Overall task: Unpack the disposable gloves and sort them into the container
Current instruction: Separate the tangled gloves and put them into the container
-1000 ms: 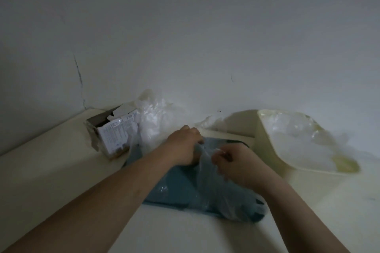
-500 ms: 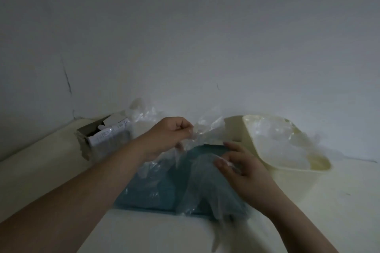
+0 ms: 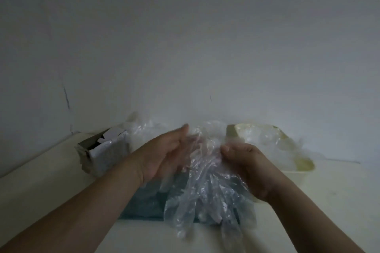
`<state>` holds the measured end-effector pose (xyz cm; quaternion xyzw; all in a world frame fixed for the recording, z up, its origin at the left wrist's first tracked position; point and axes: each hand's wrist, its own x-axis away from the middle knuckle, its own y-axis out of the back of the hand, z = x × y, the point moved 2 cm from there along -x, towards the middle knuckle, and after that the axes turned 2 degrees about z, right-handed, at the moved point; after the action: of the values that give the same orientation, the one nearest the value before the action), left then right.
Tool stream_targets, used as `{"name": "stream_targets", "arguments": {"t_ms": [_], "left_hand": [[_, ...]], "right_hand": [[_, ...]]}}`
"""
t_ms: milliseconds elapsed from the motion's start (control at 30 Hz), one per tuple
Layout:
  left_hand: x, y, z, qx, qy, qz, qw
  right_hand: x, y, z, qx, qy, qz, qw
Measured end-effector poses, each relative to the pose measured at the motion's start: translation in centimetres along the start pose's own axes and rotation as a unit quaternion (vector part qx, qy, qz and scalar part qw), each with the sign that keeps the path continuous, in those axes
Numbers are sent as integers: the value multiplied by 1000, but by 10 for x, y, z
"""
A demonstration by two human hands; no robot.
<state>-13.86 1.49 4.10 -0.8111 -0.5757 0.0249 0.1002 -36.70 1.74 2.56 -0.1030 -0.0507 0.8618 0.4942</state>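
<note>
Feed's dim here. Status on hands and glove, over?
Right hand grips glove. Left hand open against it. Container at right, partly filled. Nothing between.

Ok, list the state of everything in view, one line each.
left hand: open, fingers straight against the clear glove
right hand: pinching the clear glove
clear glove: held up between the hands, crumpled
cardboard box: open
container: open, clear gloves inside
</note>
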Motion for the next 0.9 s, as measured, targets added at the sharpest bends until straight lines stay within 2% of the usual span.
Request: {"name": "stream_targets", "arguments": {"t_ms": [133, 233, 400, 533, 633, 800, 900], "left_hand": [[-5, -12, -8, 36, -20, 12, 999], [-17, -22, -5, -8, -45, 17, 999], [-31, -32, -7, -19, -77, -43, 996], [-40, -20, -14, -86, -102, -101, 986], [-40, -12, -31, -93, -116, -146, 978], [-36, -13, -58, -99, -112, -87, 985], [-28, -20, -74, -108, -112, -34, 987]], "right_hand": [[10, 15, 17, 77, 13, -52, 996], [17, 23, 30, 139, 16, -90, 986], [18, 36, 39, 216, 18, -179, 960], [14, 68, 61, 283, 45, -251, 925], [0, 99, 83, 350, 46, -292, 889], [-47, 137, 91, 483, 20, -294, 825], [-70, 153, 82, 606, -35, -291, 739]]}}
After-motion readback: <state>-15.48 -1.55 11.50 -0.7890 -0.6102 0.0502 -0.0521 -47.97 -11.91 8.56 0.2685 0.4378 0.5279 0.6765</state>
